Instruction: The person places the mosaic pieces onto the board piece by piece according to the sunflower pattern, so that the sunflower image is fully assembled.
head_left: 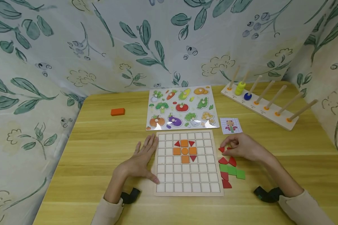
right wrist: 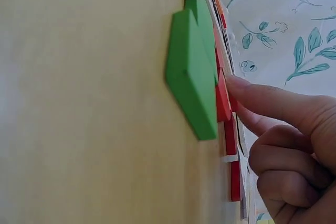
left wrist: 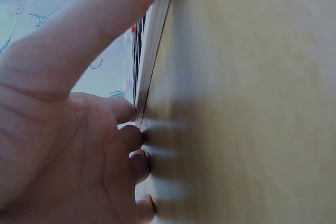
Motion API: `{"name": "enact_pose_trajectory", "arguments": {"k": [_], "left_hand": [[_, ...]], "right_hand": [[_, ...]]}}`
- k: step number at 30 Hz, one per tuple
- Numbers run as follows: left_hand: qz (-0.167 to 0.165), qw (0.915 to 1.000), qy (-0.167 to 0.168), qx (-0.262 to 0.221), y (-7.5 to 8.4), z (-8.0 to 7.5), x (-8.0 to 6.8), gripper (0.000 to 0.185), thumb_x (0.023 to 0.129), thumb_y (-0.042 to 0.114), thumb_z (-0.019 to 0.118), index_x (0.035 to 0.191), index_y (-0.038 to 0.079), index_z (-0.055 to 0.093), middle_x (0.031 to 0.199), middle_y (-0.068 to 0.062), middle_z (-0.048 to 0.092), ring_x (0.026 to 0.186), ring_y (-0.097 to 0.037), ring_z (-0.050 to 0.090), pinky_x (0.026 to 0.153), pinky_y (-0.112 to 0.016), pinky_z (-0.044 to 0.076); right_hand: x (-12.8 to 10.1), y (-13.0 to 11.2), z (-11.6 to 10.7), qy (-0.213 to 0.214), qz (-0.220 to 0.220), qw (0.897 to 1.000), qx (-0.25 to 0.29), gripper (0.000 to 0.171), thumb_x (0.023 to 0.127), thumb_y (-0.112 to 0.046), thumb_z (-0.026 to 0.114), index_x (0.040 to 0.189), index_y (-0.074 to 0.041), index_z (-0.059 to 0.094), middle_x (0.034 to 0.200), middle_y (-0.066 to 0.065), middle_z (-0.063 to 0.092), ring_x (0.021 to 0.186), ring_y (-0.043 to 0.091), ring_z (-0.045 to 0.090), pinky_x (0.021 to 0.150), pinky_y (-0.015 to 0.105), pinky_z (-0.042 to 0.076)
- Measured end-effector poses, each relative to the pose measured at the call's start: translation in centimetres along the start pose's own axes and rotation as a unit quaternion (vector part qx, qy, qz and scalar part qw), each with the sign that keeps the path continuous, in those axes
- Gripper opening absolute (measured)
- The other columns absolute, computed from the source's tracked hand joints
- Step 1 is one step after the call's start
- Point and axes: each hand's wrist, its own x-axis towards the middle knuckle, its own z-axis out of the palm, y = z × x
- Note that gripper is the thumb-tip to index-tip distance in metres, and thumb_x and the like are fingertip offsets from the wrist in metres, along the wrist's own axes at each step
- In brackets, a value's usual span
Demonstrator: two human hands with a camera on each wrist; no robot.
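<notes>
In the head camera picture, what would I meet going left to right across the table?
Orange block → left hand → grid board → right hand → peg rack.

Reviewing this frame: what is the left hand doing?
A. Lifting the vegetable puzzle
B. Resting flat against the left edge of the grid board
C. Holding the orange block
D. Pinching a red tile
B. The left hand lies flat on the table with straight fingers against the left edge of the grid board, while the right hand is at the red tile beside the board.
</notes>
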Motion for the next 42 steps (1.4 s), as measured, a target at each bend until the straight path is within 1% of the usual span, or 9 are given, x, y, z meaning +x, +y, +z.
{"name": "enact_pose_trajectory", "arguments": {"k": [5, 8, 12, 17, 20, 22, 27, 33, 42], "left_hand": [[0.0, 1.0, -0.001, 0.006, 0.0, 0.0, 0.0, 0.154, 0.063, 0.052, 0.096, 0.165, 0.007, -0.011, 0.172, -0.013, -0.023, 0.161, -0.034, -0.019, 0.128, -0.063, -0.011], [0.001, 1.0, -0.003, 0.01, 0.0, -0.1, 0.0, 0.154, 0.063, 0.053, 0.095, 0.165, 0.006, -0.011, 0.172, -0.013, -0.024, 0.16, -0.035, -0.019, 0.128, -0.064, -0.011], [0.0, 0.9999, -0.001, 0.01, 0.1, 0.0, 0.0, 0.154, 0.063, 0.053, 0.095, 0.165, 0.006, -0.011, 0.172, -0.013, -0.023, 0.161, -0.035, -0.018, 0.128, -0.064, -0.01], [0.001, 0.9999, -0.001, 0.011, 0.0, 0.0, 0.1, 0.154, 0.063, 0.053, 0.096, 0.165, 0.007, -0.011, 0.172, -0.012, -0.023, 0.161, -0.034, -0.018, 0.128, -0.064, -0.01], [0.002, 0.9999, -0.001, 0.012, -0.1, 0.0, 0.1, 0.154, 0.063, 0.053, 0.095, 0.165, 0.006, -0.01, 0.172, -0.012, -0.023, 0.161, -0.034, -0.018, 0.128, -0.064, -0.01], [0.003, 0.9999, -0.001, 0.013, -0.1, 0.0, 0.1, 0.154, 0.063, 0.053, 0.095, 0.165, 0.006, -0.01, 0.172, -0.012, -0.023, 0.161, -0.035, -0.018, 0.128, -0.064, -0.009], [-0.003, 0.9999, -0.003, 0.015, -0.1, 0.0, 0.0, 0.154, 0.063, 0.054, 0.095, 0.165, 0.007, -0.011, 0.172, -0.011, -0.024, 0.161, -0.034, -0.018, 0.128, -0.063, -0.01], [-0.011, 0.9998, -0.004, 0.014, -0.1, -0.1, -0.1, 0.156, 0.062, 0.055, 0.095, 0.165, 0.009, -0.013, 0.172, -0.009, -0.025, 0.161, -0.031, -0.02, 0.129, -0.062, -0.011], [-0.008, 0.9999, -0.006, 0.012, 0.1, -0.1, 0.0, 0.155, 0.062, 0.055, 0.095, 0.165, 0.01, -0.012, 0.172, -0.009, -0.025, 0.161, -0.031, -0.02, 0.129, -0.062, -0.011]], "right_hand": [[-0.1, -1.6, 0.8, 0.029, 0.004, 1.0, -0.004, 0.026, 0.087, -0.028, 0.085, 0.107, -0.013, 0.078, 0.064, -0.003, 0.033, 0.06, 0.012, 0.035, 0.053, 0.026, 0.029], [0.0, -3.2, 2.2, 0.034, 0.002, 0.999, 0.024, 0.026, 0.086, -0.028, 0.085, 0.108, -0.015, 0.079, 0.064, -0.002, 0.033, 0.06, 0.013, 0.036, 0.052, 0.026, 0.029], [1.0, -5.4, 4.8, 0.027, -0.026, 0.998, 0.054, 0.023, 0.084, -0.023, 0.087, 0.104, -0.015, 0.08, 0.064, -0.002, 0.033, 0.06, 0.013, 0.035, 0.052, 0.025, 0.027], [2.8, -7.4, 7.6, 0.0, -0.075, 0.996, 0.049, 0.018, 0.081, -0.016, 0.089, 0.098, -0.014, 0.083, 0.062, -0.004, 0.034, 0.06, 0.012, 0.034, 0.053, 0.022, 0.024], [3.5, -8.1, 9.0, -0.024, -0.084, 0.995, 0.058, 0.016, 0.081, -0.013, 0.089, 0.096, -0.011, 0.082, 0.061, -0.004, 0.038, 0.059, 0.012, 0.037, 0.053, 0.02, 0.025], [3.8, -8.4, 9.6, -0.026, -0.083, 0.995, 0.054, 0.016, 0.08, -0.012, 0.089, 0.093, -0.011, 0.082, 0.062, -0.004, 0.042, 0.06, 0.013, 0.039, 0.054, 0.02, 0.027], [4.3, -8.9, 10.6, -0.019, -0.072, 0.996, 0.04, 0.015, 0.078, -0.011, 0.091, 0.09, -0.013, 0.081, 0.065, -0.003, 0.047, 0.061, 0.013, 0.04, 0.054, 0.021, 0.029], [4.5, -9.0, 10.8, -0.023, -0.069, 0.997, 0.038, 0.016, 0.077, -0.012, 0.091, 0.089, -0.015, 0.081, 0.066, -0.003, 0.051, 0.059, 0.01, 0.041, 0.053, 0.019, 0.03], [4.5, -8.7, 10.9, -0.027, -0.06, 0.996, 0.056, 0.016, 0.079, -0.012, 0.09, 0.092, -0.016, 0.083, 0.057, -0.005, 0.043, 0.055, 0.011, 0.037, 0.052, 0.019, 0.027]]}}
